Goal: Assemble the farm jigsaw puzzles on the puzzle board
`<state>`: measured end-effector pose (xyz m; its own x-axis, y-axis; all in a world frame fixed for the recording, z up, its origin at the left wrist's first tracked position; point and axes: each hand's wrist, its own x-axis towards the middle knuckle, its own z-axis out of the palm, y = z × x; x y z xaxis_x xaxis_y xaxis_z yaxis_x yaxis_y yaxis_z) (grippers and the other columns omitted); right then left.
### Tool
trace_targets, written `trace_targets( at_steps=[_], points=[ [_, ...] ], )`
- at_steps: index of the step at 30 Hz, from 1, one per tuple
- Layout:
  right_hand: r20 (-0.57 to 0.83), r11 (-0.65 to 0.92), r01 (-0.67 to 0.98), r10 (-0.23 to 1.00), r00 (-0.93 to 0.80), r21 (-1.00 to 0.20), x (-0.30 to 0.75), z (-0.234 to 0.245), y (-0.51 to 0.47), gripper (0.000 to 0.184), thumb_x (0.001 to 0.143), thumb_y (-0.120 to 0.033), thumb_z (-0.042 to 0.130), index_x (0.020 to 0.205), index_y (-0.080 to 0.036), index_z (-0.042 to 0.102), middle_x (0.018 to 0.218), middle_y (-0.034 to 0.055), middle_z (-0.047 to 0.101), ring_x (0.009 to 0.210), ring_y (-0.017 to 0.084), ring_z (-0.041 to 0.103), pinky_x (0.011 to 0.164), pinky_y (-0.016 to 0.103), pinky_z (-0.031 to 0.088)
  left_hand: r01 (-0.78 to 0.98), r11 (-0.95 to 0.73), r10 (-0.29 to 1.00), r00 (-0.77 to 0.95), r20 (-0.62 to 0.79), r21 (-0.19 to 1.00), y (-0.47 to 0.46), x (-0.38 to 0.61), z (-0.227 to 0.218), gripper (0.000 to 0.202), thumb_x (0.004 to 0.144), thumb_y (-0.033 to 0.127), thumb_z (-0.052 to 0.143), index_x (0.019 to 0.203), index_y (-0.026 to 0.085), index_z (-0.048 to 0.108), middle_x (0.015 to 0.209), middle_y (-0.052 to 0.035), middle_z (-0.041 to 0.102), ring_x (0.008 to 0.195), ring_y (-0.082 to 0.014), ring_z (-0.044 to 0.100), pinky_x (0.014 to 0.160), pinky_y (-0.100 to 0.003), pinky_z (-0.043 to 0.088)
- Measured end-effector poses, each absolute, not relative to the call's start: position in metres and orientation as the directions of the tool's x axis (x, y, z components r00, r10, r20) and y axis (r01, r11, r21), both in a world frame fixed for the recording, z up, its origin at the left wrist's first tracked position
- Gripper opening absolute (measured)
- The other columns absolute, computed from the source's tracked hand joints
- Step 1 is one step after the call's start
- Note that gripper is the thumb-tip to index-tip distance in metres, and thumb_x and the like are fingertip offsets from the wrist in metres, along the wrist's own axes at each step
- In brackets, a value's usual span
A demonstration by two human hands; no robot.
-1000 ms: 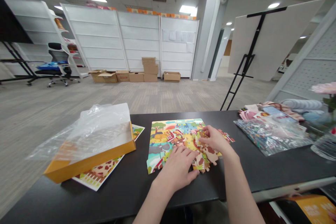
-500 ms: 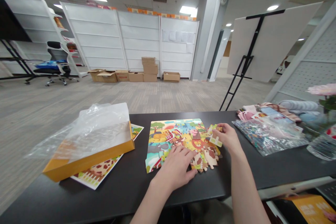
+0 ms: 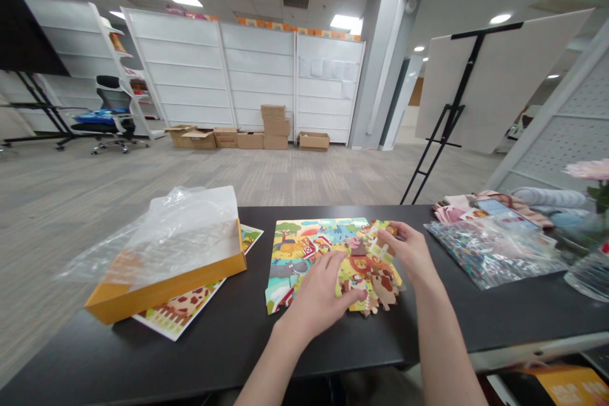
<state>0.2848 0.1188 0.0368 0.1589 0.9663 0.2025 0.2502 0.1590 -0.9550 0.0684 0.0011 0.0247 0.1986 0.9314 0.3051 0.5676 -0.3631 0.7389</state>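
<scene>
A colourful animal jigsaw puzzle (image 3: 290, 247) lies on the black table, with several loose pieces heaped over its right half. My left hand (image 3: 320, 285) rests over the puzzle's lower middle, fingers apart and thumb stretched toward the loose pieces, and seems to hold nothing. Between the thumb and fingers of my right hand (image 3: 406, 247) is a jigsaw piece (image 3: 381, 246) with a white fence on green, above the puzzle's upper right. Cow-patterned loose pieces (image 3: 384, 288) sit at the lower right, between my hands. My left hand covers part of the picture.
An open yellow box (image 3: 166, 285) with clear plastic wrap (image 3: 176, 228) stands at the left, on top of a printed picture sheet (image 3: 176, 323). To the right are a clear plastic bag (image 3: 495, 254), folded cloths (image 3: 518, 203) and a glass vase (image 3: 590, 276).
My right hand has moved slightly left with the fence piece, bringing it over the puzzle's edge. My left hand has lifted a little, its thumb reaching further right. The view has shifted slightly.
</scene>
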Motion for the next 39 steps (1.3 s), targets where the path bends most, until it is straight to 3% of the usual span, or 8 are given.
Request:
trace_targets(
  at_steps=[4, 9, 13, 17, 24, 28, 35, 39],
  points=[
    [0.170, 0.174, 0.057, 0.984, -0.056, -0.983, 0.231, 0.056, 0.098, 0.051, 0.063, -0.054, 0.083, 0.095, -0.017, 0.069, 0.092, 0.0084, 0.073, 0.080, 0.023, 0.069, 0.071, 0.033, 0.056, 0.159, -0.158, 0.987, -0.018, 0.162, 0.975, 0.015, 0.071, 0.021, 0.078, 0.083, 0.040, 0.072, 0.147, 0.019, 0.032, 0.144, -0.0200, 0.049, 0.115, -0.0263, 0.062, 0.096, -0.044, 0.053],
    [0.167, 0.161, -0.043, 0.960, -0.225, -0.986, 0.194, 0.055, 0.085, 0.045, 0.064, -0.049, 0.085, 0.089, -0.019, 0.063, 0.087, 0.0038, 0.070, 0.073, 0.017, 0.065, 0.069, 0.030, 0.053, -0.248, -0.082, 0.997, -0.031, 0.076, 0.965, 0.023, 0.063, 0.031, 0.066, 0.081, 0.048, 0.073, 0.133, 0.020, 0.042, 0.114, -0.0110, 0.067, 0.087, -0.0188, 0.069, 0.068, -0.028, 0.056],
    [0.167, 0.165, -0.034, 0.932, -0.322, -0.986, 0.190, 0.051, 0.088, 0.041, 0.067, -0.050, 0.083, 0.082, -0.018, 0.062, 0.078, 0.0016, 0.066, 0.069, 0.015, 0.061, 0.066, 0.027, 0.050, -0.205, -0.114, 0.991, -0.097, 0.096, 0.972, 0.023, 0.051, 0.036, 0.049, 0.079, 0.045, 0.073, 0.114, 0.018, 0.052, 0.092, -0.0041, 0.070, 0.069, -0.0139, 0.065, 0.057, -0.022, 0.051],
    [0.135, 0.139, -0.020, 0.898, -0.419, -0.990, 0.191, 0.053, 0.087, 0.038, 0.072, -0.050, 0.080, 0.083, -0.017, 0.065, 0.076, 0.0021, 0.067, 0.066, 0.014, 0.061, 0.063, 0.028, 0.051, -0.066, -0.128, 0.978, -0.172, 0.115, 0.990, 0.020, 0.040, 0.036, 0.040, 0.079, 0.046, 0.074, 0.101, 0.018, 0.056, 0.093, -0.0042, 0.071, 0.070, -0.0147, 0.066, 0.055, -0.022, 0.049],
    [0.075, 0.067, -0.036, 0.808, -0.585, -0.997, 0.197, 0.057, 0.078, 0.041, 0.069, -0.038, 0.084, 0.102, -0.023, 0.064, 0.092, 0.0009, 0.068, 0.080, 0.017, 0.066, 0.074, 0.031, 0.055, 0.113, -0.053, 0.979, -0.190, 0.074, 0.992, 0.013, 0.029, 0.037, 0.043, 0.080, 0.052, 0.071, 0.101, 0.017, 0.058, 0.086, -0.0040, 0.070, 0.062, -0.0146, 0.063, 0.048, -0.022, 0.048],
    [0.108, 0.153, 0.023, 0.791, -0.602, -0.988, 0.197, 0.054, 0.078, 0.038, 0.071, -0.034, 0.082, 0.103, -0.023, 0.066, 0.096, 0.0011, 0.069, 0.086, 0.018, 0.065, 0.080, 0.033, 0.054, 0.142, -0.030, 0.975, -0.214, 0.060, 0.989, 0.014, 0.030, 0.031, 0.045, 0.083, 0.058, 0.066, 0.100, 0.018, 0.058, 0.081, -0.0028, 0.068, 0.057, -0.0142, 0.062, 0.046, -0.022, 0.049],
    [0.182, 0.231, 0.033, 0.840, -0.512, -0.972, 0.189, 0.051, 0.082, 0.035, 0.073, -0.037, 0.081, 0.098, -0.022, 0.062, 0.085, -0.0004, 0.069, 0.076, 0.016, 0.064, 0.070, 0.029, 0.051, -0.059, -0.004, 0.988, -0.153, -0.005, 0.998, 0.015, 0.039, 0.033, 0.049, 0.085, 0.064, 0.061, 0.105, 0.019, 0.052, 0.089, -0.0053, 0.071, 0.066, -0.0189, 0.072, 0.051, -0.025, 0.055],
    [0.152, 0.171, 0.003, 0.882, -0.446, -0.985, 0.191, 0.050, 0.085, 0.035, 0.075, -0.045, 0.078, 0.089, -0.022, 0.056, 0.073, -0.0014, 0.068, 0.064, 0.015, 0.062, 0.062, 0.028, 0.047, -0.170, -0.001, 0.998, -0.070, -0.011, 0.985, 0.012, 0.040, 0.037, 0.058, 0.080, 0.051, 0.073, 0.120, 0.023, 0.043, 0.101, -0.0070, 0.072, 0.075, -0.0207, 0.075, 0.061, -0.029, 0.057]
  ],
)
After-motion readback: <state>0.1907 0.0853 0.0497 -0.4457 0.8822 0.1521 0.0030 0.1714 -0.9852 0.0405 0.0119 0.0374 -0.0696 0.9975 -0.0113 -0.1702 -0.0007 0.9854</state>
